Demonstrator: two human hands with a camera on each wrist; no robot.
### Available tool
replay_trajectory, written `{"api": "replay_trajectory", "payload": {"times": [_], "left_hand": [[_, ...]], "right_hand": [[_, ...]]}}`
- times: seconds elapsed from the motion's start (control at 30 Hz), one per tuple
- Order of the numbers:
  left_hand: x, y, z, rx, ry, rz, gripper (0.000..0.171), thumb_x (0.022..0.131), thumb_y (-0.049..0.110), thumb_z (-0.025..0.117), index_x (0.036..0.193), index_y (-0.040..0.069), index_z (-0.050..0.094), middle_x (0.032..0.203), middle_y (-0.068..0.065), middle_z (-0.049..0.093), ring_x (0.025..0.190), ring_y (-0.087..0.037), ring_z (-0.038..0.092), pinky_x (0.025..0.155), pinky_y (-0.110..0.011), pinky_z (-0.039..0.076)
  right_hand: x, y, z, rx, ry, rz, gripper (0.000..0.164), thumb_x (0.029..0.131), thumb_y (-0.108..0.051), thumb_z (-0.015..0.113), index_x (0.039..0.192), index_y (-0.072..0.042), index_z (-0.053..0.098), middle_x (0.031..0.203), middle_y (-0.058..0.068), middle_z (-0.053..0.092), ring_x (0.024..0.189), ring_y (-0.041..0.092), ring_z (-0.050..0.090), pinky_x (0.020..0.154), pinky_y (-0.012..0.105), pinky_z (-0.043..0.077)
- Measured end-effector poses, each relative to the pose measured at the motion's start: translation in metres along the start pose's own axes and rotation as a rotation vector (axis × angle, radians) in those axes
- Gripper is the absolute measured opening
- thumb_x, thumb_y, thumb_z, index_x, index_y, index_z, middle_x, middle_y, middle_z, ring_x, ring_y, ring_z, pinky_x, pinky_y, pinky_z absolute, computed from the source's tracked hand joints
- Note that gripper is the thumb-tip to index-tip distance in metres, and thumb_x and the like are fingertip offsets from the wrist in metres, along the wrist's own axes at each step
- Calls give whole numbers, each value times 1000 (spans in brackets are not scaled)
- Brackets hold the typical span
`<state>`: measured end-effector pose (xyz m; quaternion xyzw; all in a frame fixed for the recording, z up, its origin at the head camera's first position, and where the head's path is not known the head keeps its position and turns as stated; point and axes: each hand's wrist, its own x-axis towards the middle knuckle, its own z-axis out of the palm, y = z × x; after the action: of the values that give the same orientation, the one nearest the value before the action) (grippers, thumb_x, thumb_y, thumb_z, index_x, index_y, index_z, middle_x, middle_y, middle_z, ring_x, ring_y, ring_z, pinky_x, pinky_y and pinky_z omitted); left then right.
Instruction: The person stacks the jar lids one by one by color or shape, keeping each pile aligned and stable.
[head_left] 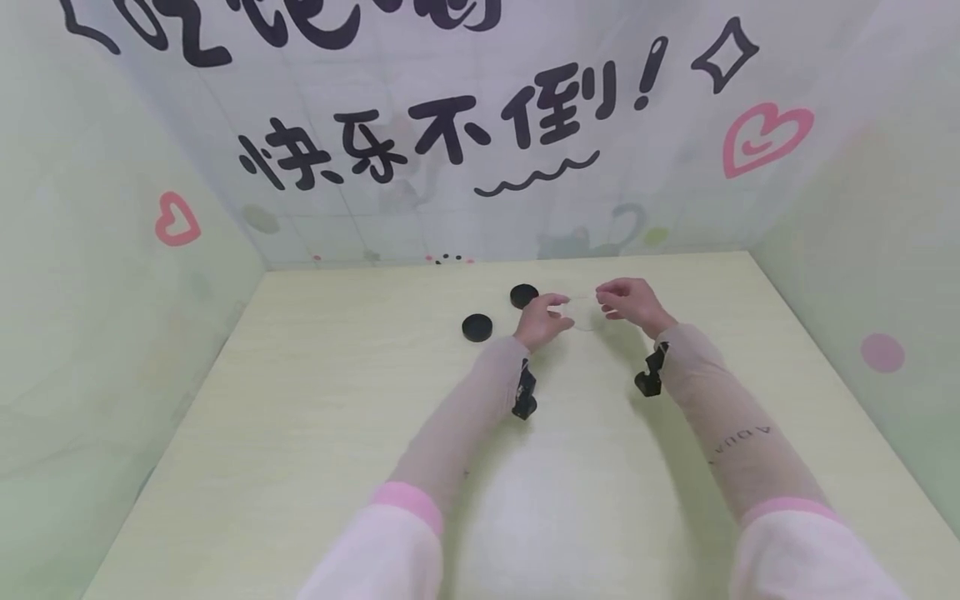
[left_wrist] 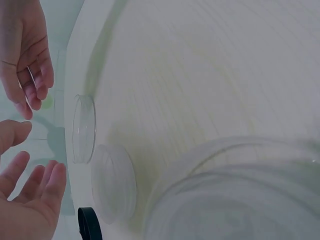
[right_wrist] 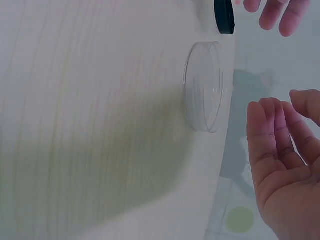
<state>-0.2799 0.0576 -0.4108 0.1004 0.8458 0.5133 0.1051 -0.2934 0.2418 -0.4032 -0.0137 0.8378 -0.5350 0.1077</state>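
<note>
A clear, shallow round dish (head_left: pixel 587 316) sits on the table between the two hands, with the look of a petri dish. On its left side is my left hand (head_left: pixel 542 322), thumb and fingers spread apart with nothing between them. My right hand (head_left: pixel 632 302) hovers at its right side, fingers loosely bent. Seen from the right wrist, the dish (right_wrist: pixel 204 87) stands below the right hand (right_wrist: pixel 287 160), whose thumb is apart from its fingers. In the left wrist view a second clear round dish (left_wrist: pixel 114 184) lies beside the first dish (left_wrist: pixel 84 129).
Two black round lid-like pieces lie left of the hands: one black piece (head_left: pixel 477 327) nearer, another black piece (head_left: pixel 524 295) just behind the left hand. A blurred, translucent round shape (left_wrist: pixel 225 205) fills the left wrist view's lower corner. A printed backdrop (head_left: pixel 450 217) rises behind the table (head_left: pixel 337 400).
</note>
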Motion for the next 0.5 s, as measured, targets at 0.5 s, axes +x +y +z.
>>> {"api": "replay_trajectory", "payload": {"times": [0.5], "left_hand": [[18, -12, 22, -39, 21, -93, 51, 82, 16, 62, 130, 11, 44, 134, -7, 41, 116, -24, 44, 94, -32, 37]], "right_hand": [[8, 24, 4, -51, 91, 42, 51, 89, -10, 50, 131, 10, 29, 124, 31, 40, 110, 41, 43, 87, 43, 43]]}}
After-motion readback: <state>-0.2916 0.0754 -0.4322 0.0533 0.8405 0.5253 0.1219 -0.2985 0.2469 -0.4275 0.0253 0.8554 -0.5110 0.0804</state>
